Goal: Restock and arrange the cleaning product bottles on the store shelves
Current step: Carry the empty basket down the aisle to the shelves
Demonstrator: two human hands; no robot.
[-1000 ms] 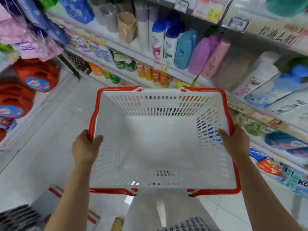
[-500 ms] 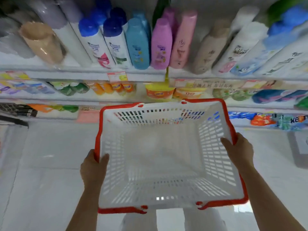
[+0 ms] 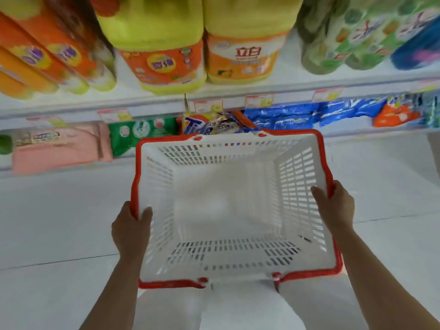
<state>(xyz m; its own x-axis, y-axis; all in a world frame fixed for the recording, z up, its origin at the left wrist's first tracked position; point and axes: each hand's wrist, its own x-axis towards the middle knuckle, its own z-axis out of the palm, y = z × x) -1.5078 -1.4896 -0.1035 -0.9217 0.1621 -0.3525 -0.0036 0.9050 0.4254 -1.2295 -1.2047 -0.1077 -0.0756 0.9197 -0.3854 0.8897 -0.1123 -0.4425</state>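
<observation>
Gripping the basket [image 3: 293, 182] by its red rim, your left hand [image 3: 129, 231] and right hand [image 3: 334, 208] curl over opposite sides, thumbs inside; its white floor shows whole. Beyond, bottles [image 3: 242, 55] stand on the shelf [image 3: 297, 85], bags [image 3: 281, 115] below.

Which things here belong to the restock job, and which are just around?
Job: basket, held at its rim by left hand and right hand; yellow jugs, orange bottles, green bottles on the shelf.
Just there: pink pack, green pack, Tide bag, blue bags, price tags.
</observation>
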